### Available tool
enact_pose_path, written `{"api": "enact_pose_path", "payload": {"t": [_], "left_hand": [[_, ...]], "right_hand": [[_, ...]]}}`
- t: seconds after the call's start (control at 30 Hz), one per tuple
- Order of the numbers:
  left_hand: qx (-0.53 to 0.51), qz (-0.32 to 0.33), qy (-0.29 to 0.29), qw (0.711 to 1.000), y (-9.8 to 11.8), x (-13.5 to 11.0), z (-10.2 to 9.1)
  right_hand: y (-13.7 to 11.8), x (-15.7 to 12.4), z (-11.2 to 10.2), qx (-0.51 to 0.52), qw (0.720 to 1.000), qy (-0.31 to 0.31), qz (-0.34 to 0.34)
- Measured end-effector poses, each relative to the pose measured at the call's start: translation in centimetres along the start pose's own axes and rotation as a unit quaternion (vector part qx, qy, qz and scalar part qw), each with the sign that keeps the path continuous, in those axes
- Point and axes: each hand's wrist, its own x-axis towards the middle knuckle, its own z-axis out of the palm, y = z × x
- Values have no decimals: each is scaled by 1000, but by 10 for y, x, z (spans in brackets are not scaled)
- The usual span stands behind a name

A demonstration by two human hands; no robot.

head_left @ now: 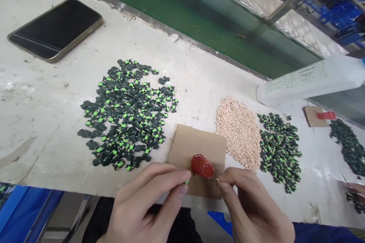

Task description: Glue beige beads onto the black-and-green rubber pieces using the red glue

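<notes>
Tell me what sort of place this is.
Likely a factory assembly bench. A heap of black-and-green parts and a heap of pale pellets lie sorted on a worn table. What looks like a green conveyor belt runs behind. The left hand pinches a green part.

Small black-and-green part (186, 182), mostly hidden, only a bright green tip showing, pinched at the fingertips of the left hand (148, 207) – tiny pale beige piece (218, 179), gripped by the right hand (252, 207), facing the part, close but apart
</notes>
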Motion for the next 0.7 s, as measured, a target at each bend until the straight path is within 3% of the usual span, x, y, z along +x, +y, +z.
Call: {"api": "enact_pose_path", "payload": {"t": [0.1, 0.2, 0.3, 0.47, 0.7], "left_hand": [[-97, -79, 5, 992, 7, 3, 8], [-198, -175, -66, 962, 12, 6, 16], [-257, -229, -137, 929, 15, 8, 22], [-272, -284, -139, 909, 16, 6, 29], [-233, -275, -189, 914, 14, 3, 26]], "right_hand": [[-4, 1, -7, 107, 990, -23, 85], [-3, -1, -11, 260, 954, -51, 143], [-1, -7, -10, 368, 913, -79, 157], [-2, -15, -9, 393, 905, -68, 150], [-4, -18, -13, 371, 917, -67, 132]]}}
